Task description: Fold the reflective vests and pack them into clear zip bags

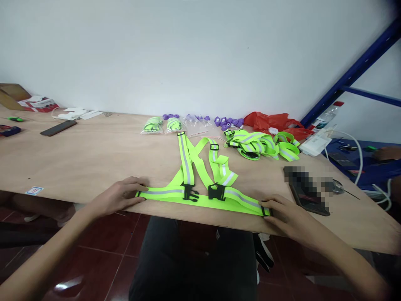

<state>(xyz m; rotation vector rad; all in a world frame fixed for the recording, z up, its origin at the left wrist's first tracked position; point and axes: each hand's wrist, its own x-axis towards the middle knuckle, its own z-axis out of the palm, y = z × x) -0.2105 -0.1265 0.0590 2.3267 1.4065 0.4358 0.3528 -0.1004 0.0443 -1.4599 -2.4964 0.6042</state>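
Observation:
A neon-yellow reflective vest [243, 200] made of elastic straps with silver stripes lies spread on the table in front of me. Its waist strap runs left to right near the table's front edge. Pinched at the strap's left end is my left hand [120, 195], beside a black slider. The fingers of my right hand [283, 214] grip the right end at another black slider. Between the hands, the two black buckle halves, the prong part [190, 192] and the socket part [216, 192], lie apart. The shoulder straps cross and stretch away toward the wall.
Behind lie bagged vests [153, 124], purple rolled bands [230, 123], a heap of loose vests [257, 143] and a red plastic bag [269, 122]. A dark phone [308, 198] is at right, another phone [58, 128] at left. A bottle [327, 116] stands by a blue rack [351, 69].

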